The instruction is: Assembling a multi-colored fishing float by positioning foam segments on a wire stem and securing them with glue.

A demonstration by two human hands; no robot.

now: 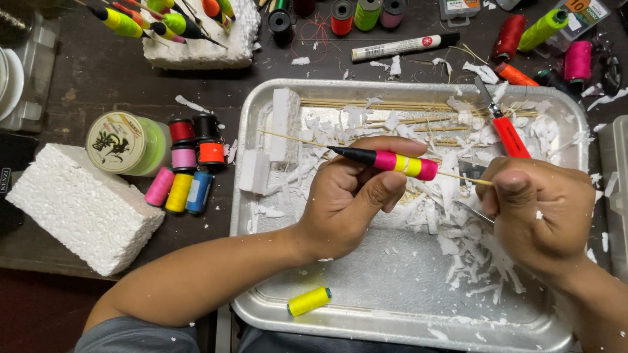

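Step in hand, by look: working on fishing float [391,160], black, pink and yellow, over metal tray [261,104]. Left hand [347,196] fingers clamped on float body. Right hand [543,209] fingers pinched on its thin stem. Next move likely calls for steady grip, slow turning. Tray holds foam shavings [471,255], bamboo sticks [366,104], red-handled knife [507,131], 1 yellow spool [309,301].

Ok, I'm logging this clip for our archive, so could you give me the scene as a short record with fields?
left hand: grips a float, black, pink and yellow, lying across the fingers
right hand: closed on the thin stick that runs out of the float
tray: metal, strewn with white foam shavings
in tray: knife with red handle, bamboo sticks, yellow spool
left of tray: foam block, thread spools, line reel
top: marker, finished floats stuck in foam
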